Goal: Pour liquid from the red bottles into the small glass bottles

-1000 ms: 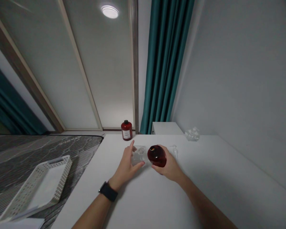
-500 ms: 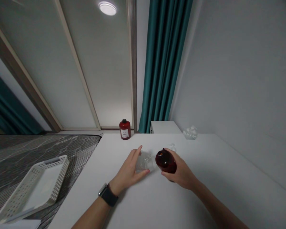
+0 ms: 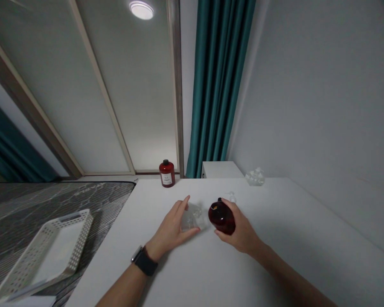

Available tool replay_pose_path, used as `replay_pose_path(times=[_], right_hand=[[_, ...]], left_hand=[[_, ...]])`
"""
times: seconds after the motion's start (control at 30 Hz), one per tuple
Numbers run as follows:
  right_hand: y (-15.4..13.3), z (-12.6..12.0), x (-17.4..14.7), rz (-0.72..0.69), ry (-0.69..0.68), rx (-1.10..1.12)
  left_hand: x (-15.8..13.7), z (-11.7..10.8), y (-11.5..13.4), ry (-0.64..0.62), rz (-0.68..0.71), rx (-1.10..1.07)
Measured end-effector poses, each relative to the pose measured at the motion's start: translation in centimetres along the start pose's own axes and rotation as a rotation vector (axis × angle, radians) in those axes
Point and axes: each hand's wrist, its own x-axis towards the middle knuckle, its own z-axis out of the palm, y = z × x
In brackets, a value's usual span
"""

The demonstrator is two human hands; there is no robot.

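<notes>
My right hand (image 3: 241,228) grips a dark red, glossy bottle (image 3: 222,218) from its right side, thumb nearest me. The bottle is tilted, and a small black part shows at its far upper edge. To the left, my left hand (image 3: 174,226) curves its fingers and thumb around crumpled clear plastic packaging (image 3: 192,216); how firmly it grips cannot be made out. A dark watch circles the left wrist. Farther back, a second red bottle (image 3: 167,174) with a black cap and white label stands upright on the white table (image 3: 185,273).
Crumpled clear plastic (image 3: 255,177) lies at the table's far right edge, and a small clear piece (image 3: 232,196) lies behind my right hand. A white perforated basket (image 3: 78,241) is left of the table. A white cabinet (image 3: 222,169) and a wall border the far and right sides.
The bottle in my right hand has turned slightly, its lower end now hidden and the black part at its top more visible. My left hand has hardly moved.
</notes>
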Motion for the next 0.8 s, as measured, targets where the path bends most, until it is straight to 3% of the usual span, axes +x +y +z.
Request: replay_pose_path(times=[0.8], right_hand=[[-2.1,-2.7,1.9,-0.15,-0.406,-0.38]], left_hand=[[0.1,-0.1,0.9,-0.096,-0.019,0.056]])
